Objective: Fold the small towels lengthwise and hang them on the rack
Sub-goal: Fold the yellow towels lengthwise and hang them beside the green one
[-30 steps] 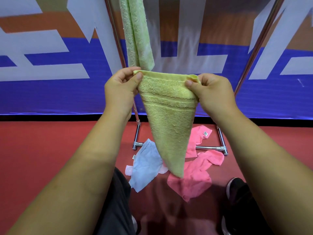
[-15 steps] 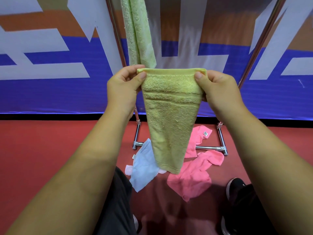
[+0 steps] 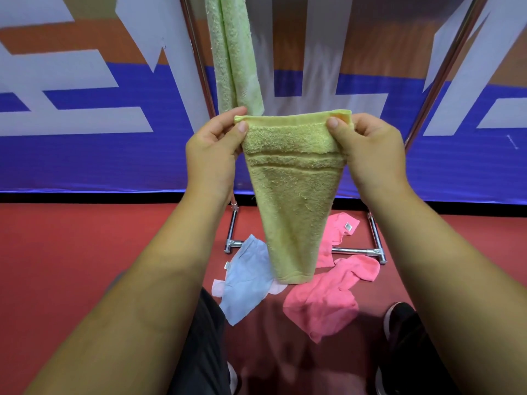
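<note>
While both hands' fingers pinch its top corners, yellow towel [image 3: 291, 195] hangs folded

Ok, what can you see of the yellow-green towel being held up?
The yellow-green terry towel hangs lengthwise, apparently folded, with woven bands near its top hem. The left hand and right hand each pinch a top corner, stretching that edge taut. It tapers downward, its bottom hem hanging free above the red floor.
</note>
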`<state>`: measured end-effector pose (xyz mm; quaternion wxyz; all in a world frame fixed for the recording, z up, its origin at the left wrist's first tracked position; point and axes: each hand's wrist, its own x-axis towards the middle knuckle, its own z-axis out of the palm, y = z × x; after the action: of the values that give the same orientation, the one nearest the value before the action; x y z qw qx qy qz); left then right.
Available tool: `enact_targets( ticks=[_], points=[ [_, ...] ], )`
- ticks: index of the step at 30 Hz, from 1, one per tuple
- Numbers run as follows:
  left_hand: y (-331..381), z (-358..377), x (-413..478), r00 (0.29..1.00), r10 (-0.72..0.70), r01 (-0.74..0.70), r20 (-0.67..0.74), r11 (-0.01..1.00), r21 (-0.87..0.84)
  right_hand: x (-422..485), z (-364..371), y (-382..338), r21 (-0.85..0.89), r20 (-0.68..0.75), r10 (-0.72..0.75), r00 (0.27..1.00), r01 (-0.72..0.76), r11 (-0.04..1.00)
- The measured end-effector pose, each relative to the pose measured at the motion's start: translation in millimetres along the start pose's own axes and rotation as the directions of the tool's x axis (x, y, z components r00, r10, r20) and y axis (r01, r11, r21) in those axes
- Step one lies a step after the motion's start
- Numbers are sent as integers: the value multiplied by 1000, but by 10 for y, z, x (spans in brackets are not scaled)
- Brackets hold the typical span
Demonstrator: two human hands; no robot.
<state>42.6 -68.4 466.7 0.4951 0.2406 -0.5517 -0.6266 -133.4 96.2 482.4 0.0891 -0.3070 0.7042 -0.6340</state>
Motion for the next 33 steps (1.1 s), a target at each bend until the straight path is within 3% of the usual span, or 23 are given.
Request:
enact_targets(
  ticks=[8,16,20,28,33],
  points=[
    [-27,-18,25,1000,0,0,-2,999,33,8,37,28,33,-6,12,1000,-12,999],
    [17,11,-6,997,48,-33,-55,970,239,-51,47,-53,72,1,37,999,-37,997],
    [127,95,-89,995,84,-68,-47,960,273,-114,76,-151,132,-60,43,997,-34,991],
    [348,367,-208,989,13,7,-145,990,140,-152,185,-246,233,-139,63,988,-29,972],
    [354,557,-331,993,-31,43,-117,993,108,-252,284,-330,185,-111,83,990,-61,981]
  ],
)
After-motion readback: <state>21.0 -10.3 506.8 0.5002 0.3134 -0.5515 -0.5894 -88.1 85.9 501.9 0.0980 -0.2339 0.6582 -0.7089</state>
